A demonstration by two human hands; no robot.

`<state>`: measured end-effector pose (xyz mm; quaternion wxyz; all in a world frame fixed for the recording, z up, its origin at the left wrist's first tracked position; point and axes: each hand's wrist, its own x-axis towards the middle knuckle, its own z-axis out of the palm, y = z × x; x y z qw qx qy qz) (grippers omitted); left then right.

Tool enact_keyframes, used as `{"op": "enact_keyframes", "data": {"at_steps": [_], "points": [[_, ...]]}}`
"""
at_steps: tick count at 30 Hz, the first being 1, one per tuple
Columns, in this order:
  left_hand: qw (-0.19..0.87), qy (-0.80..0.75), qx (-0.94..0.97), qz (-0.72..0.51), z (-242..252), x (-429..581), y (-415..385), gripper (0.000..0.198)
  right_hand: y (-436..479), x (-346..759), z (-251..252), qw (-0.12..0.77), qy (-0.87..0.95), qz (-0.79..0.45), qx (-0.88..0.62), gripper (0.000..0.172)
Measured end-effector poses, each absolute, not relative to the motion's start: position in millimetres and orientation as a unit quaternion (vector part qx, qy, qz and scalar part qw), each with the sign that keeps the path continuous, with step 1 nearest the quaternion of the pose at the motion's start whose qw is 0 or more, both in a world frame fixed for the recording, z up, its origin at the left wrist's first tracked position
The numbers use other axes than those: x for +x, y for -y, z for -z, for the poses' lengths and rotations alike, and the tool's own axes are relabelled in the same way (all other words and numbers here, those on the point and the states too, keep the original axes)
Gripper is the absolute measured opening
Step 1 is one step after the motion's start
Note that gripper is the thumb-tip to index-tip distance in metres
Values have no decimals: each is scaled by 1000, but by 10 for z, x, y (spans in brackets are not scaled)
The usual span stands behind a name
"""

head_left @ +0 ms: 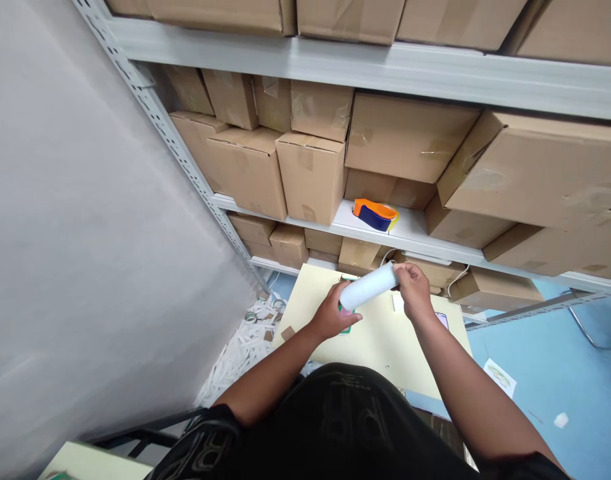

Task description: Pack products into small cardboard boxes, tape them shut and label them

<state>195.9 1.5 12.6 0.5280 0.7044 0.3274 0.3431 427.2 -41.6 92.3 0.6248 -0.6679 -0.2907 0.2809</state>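
A smooth, pale bluish-white cylinder [369, 287] is tilted above the cream table [375, 353], its right end higher in the picture. My left hand [332, 315] grips its left end, with the thumb stretched out below it. At the other end, the fingers of my right hand [412, 285] are closed on the rim. Whether the cylinder is a roll or a hollow tube, I cannot tell. Behind my left hand, a green-edged item with some pink [346, 329] lies on the table, mostly hidden. A phone-like thing [442, 321] shows beside my right wrist.
Metal shelves [335, 63] full of cardboard boxes [310, 177] rise in front. Orange, dark blue and yellow bands [375, 215] lie on the middle shelf. Paper strips and tape rolls [250, 317] litter the floor at left, beside a grey wall [85, 200]. A printed sheet [500, 377] lies at right.
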Motion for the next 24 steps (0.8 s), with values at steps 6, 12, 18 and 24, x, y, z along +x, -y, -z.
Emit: {"op": "enact_keyframes", "data": {"at_steps": [6, 12, 18, 24], "points": [[787, -271, 457, -312, -261, 1961, 122, 75, 529, 4132, -801, 691, 273, -450, -496, 54], [897, -210, 332, -204, -102, 1961, 309, 75, 571, 3915, -631, 654, 233, -543, -472, 49], [813, -268, 420, -300, -162, 1969, 359, 64, 582, 3817, -512, 674, 213, -474, -525, 59], [872, -275, 338, -225, -214, 1975, 383, 68, 675, 3773, -572, 644, 239, -542, -485, 48]]}}
